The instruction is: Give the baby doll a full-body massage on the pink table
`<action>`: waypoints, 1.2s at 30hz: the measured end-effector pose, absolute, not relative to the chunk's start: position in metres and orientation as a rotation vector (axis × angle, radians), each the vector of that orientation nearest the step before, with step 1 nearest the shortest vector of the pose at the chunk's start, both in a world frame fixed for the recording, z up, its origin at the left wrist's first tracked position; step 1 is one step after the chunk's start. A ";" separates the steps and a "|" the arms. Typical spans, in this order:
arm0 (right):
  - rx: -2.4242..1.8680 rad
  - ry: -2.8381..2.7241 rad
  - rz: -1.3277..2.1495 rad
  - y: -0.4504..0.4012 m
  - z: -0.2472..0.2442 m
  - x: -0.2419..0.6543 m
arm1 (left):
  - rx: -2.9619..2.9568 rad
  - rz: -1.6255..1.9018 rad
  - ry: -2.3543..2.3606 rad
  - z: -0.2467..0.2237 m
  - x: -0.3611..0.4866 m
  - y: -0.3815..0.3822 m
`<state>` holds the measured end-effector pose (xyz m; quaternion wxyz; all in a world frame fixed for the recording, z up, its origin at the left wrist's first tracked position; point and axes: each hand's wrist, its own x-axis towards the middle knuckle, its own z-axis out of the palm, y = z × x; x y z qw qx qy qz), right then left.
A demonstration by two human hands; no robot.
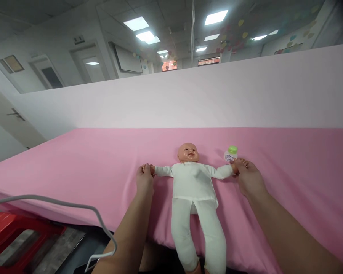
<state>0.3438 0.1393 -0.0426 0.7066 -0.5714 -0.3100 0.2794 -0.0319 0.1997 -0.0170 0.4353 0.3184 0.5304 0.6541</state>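
1. Taking the doll's chest as the clock's centre, with 12 pointing away from the person, a red stool (2, 224) stands near 8 o'clock, below the pink-covered worktop (82, 163).
2. A pale cable (31, 197) curves across the near side, also around 8 o'clock.
3. At 9 o'clock is the left hand (145, 178), its fingers pinching one of the doll's hands.
4. The doll (193, 180) lies on its back on the worktop, dressed in white, face up. Its long axis runs nearly from 12 to 6 — head toward 12, legs toward the person and leaning slightly to 5 o'clock, past the near edge. Its arms stretch out to 9 and 3.
5. At 2 o'clock is a small bottle (230, 155) with a green lid — just beside the right hand.
6. The right hand (250, 175) is at 3 o'clock, fingers pinching the doll's other hand.
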 end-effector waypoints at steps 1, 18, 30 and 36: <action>-1.276 -0.726 0.611 0.135 -0.035 0.336 | 0.873 1.656 1.284 -0.012 -0.027 0.194; -1.301 -1.980 0.145 0.095 -0.009 0.246 | 2.638 1.070 1.085 -0.002 0.023 0.143; -1.431 -1.519 0.263 0.101 -0.007 0.261 | 2.064 1.351 1.340 -0.001 0.011 0.152; -1.422 -0.895 0.471 0.116 -0.009 0.303 | 1.121 1.666 1.278 -0.004 -0.016 0.185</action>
